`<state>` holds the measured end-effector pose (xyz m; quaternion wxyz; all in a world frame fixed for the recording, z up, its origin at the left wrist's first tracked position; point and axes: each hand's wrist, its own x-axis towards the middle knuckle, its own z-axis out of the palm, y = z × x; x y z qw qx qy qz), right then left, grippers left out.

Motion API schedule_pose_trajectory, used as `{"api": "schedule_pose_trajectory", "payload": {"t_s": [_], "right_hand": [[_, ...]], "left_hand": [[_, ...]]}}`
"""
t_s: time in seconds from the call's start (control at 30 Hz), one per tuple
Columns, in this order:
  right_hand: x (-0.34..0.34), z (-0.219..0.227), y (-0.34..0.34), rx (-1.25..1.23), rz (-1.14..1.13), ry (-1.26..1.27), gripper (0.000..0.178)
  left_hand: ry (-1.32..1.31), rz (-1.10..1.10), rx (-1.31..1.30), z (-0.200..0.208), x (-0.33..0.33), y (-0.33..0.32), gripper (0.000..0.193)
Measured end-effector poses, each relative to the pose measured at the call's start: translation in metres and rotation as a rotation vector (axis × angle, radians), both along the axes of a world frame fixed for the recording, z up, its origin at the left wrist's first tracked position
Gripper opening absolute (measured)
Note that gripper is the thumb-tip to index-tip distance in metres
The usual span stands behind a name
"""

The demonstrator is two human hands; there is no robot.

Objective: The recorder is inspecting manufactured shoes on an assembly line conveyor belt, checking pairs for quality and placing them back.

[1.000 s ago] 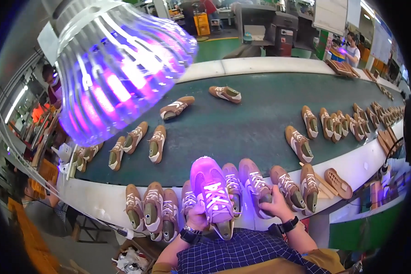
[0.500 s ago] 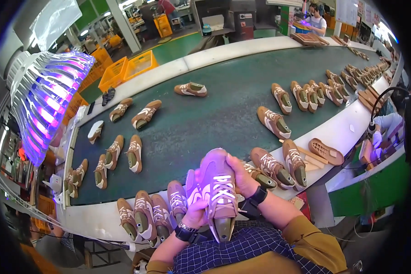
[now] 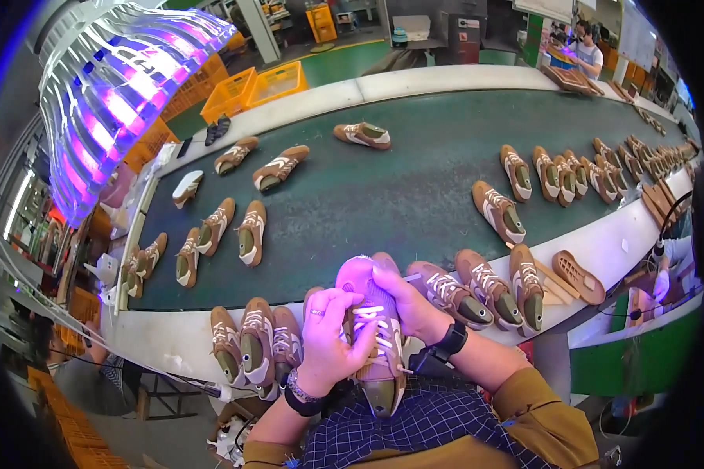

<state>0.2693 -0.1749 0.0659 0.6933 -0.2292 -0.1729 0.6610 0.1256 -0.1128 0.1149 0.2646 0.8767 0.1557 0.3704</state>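
A brown sneaker (image 3: 388, 327) with white laces and a green last in its opening is held before me, toe pointing away. My right hand (image 3: 416, 306) is closed around its toe end from the right. Over the laces on the left side lies my left hand (image 3: 330, 338), its fingers bent and its thumb against the upper; what its fingertips pinch is partly hidden. Purple light falls on the toe and both hands. Close by on the left stands a brown sneaker (image 3: 256, 336), and on the right another sneaker (image 3: 489, 285), both on lasts.
A green conveyor belt (image 3: 414, 187) with a white edge carries several sneakers. A finned lamp (image 3: 133, 86) glows purple at upper left. Loose brown soles (image 3: 577, 275) lie at the right edge. Orange crates (image 3: 278, 84) stand beyond. A co-worker (image 3: 587, 53) sits far right.
My left hand has moved from the sneaker's left side up onto its laces. My right hand stays on the toe. The whole view has shifted, and surrounding things appear farther right.
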Motion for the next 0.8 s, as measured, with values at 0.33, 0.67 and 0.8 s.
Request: {"api": "schedule_pose_trajectory", "payload": {"t_s": [0.33, 0.67, 0.8], "right_hand": [[-0.008, -0.009, 0.009, -0.028, 0.091, 0.040, 0.038], [-0.018, -0.018, 0.012, -0.128, 0.164, 0.065, 0.037], [-0.019, -0.022, 0.012, -0.113, 0.226, 0.107, 0.038]], "left_hand": [[-0.004, 0.127, -0.019, -0.001, 0.000, 0.001, 0.032], [0.037, 0.188, -0.171, -0.012, -0.008, 0.000, 0.027], [0.061, 0.235, -0.154, -0.022, -0.012, 0.001, 0.026]]}}
